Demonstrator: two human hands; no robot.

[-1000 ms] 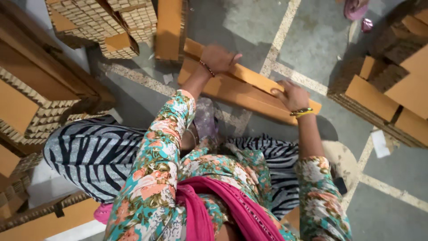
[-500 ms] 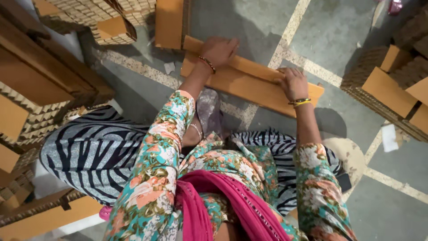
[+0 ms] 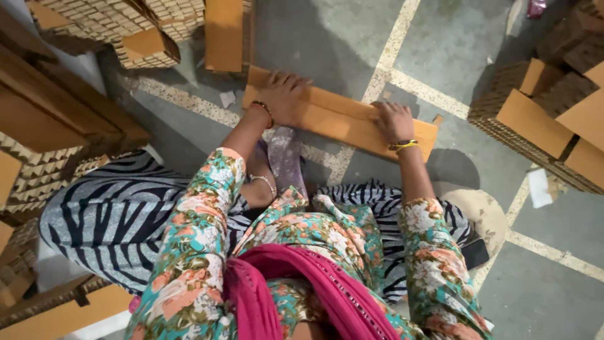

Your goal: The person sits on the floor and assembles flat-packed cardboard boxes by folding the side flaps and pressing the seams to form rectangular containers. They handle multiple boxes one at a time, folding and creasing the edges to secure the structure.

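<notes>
Work in hand: a long folded cardboard strip [image 3: 343, 119] lay flat on the concrete floor [image 3: 314, 38] in front of the seated person, and both hands pressed down on it.
Left hand [image 3: 284, 96]: it lay palm down on the strip's left end, fingers spread and nearly flat, gripping nothing, only bearing on the cardboard.
Right hand [image 3: 393, 121]: it rested on the strip's right part, fingers curled over the far edge, pressing rather than lifting.
Place of the strip: it ran slantwise across a painted floor line [image 3: 390, 56], just beyond the person's foot [image 3: 286, 157].
Done, as judged: the strip already looked folded double and close to flat, so the creasing seemed well advanced.
Left, as judged: it had not yet joined any pile.
Around: honeycomb cardboard blocks [image 3: 113, 25] were stacked at the upper left, more honeycomb blocks [image 3: 541, 119] at the right, and one upright cardboard piece [image 3: 223, 34] stood just behind the strip.
</notes>
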